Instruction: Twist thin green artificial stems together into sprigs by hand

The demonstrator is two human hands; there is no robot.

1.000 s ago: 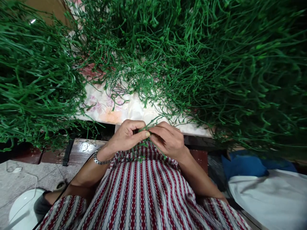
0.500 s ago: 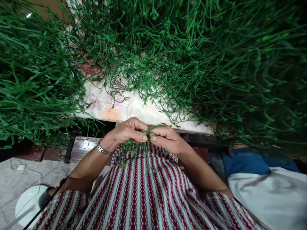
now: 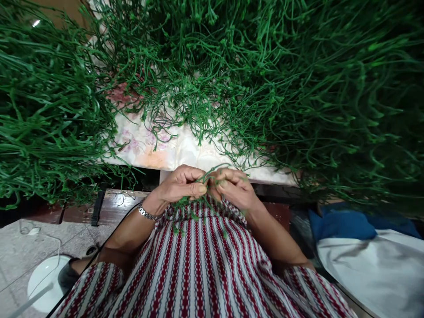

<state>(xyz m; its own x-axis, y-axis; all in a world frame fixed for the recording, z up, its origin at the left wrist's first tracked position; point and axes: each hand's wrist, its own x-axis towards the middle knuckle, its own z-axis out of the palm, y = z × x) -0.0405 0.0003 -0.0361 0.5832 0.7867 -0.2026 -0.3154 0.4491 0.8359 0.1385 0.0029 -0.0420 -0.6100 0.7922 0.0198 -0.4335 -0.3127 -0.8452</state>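
Observation:
My left hand (image 3: 180, 185) and my right hand (image 3: 233, 187) meet close to my chest, fingertips together. Both pinch a small bunch of thin green stems (image 3: 195, 205) that hangs down over my red-and-white striped garment (image 3: 205, 265). A metal watch (image 3: 147, 213) sits on my left wrist. Just beyond my hands a flowered cloth (image 3: 159, 150) covers a table, and large heaps of the same green stems (image 3: 298, 88) lie on it.
Another mass of green stems (image 3: 43, 115) fills the left side. A white fan base (image 3: 46, 282) stands on the tiled floor at lower left. Blue cloth (image 3: 341, 223) and white cloth (image 3: 374, 269) lie at lower right.
My hands stayed together near my chest, the fingers working the stems. More stems now hang below my hands than one second ago. The view shifted slightly.

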